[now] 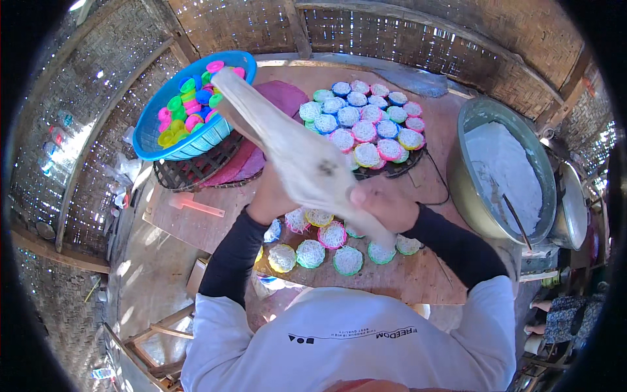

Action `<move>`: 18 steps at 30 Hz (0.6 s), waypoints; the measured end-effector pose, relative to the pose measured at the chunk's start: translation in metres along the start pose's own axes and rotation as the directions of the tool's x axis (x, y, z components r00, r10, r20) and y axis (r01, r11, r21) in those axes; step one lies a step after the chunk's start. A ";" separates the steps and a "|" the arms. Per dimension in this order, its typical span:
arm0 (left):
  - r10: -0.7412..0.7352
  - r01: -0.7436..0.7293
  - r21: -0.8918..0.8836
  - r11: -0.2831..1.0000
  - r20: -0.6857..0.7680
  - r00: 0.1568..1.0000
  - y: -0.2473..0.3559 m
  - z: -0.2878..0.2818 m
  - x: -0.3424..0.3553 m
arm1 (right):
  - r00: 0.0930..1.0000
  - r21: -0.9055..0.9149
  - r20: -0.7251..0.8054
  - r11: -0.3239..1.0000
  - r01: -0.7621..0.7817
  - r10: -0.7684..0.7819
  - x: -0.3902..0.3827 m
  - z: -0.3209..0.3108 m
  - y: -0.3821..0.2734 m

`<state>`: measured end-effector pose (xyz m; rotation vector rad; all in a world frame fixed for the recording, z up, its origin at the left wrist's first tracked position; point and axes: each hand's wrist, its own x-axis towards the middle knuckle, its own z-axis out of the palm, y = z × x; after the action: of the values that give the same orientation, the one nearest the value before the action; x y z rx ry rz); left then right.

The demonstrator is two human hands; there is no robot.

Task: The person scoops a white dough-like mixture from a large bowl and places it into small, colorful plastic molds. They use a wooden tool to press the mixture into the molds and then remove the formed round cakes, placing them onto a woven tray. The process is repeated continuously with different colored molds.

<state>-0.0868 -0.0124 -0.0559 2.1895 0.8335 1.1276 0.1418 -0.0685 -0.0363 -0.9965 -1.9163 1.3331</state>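
A long off-white cloth (294,153) with a dark stain stretches diagonally above the table, between my two hands. My right hand (386,204) is closed on its lower end, the thumb pressed on top. My left hand (269,196) holds it from the left side and underneath, most of its fingers hidden behind the cloth. A brown edge shows under the upper part; I cannot tell what it is. Below my hands lie several small colored cups (310,253) topped with white strands. More filled cups (366,130) sit close together on a dark round woven tray (396,171) beyond.
A blue basket (189,149) of empty colored cups stands far left on a dark woven tray (186,171). A pink scoop (204,206) lies at the table's left edge. On the right stands a large metal basin (462,176) holding white powdery stuff and a dark stick.
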 end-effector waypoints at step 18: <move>-0.278 0.231 -0.163 0.959 -0.690 0.668 -0.031 -0.054 -0.115 | 0.904 -0.833 0.185 0.427 0.352 -0.386 0.015 0.037 0.081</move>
<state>-0.1936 -0.0656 -0.1091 1.4727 1.3482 1.8478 0.1237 -0.0563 -0.1239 -0.8791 -2.6163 -0.0002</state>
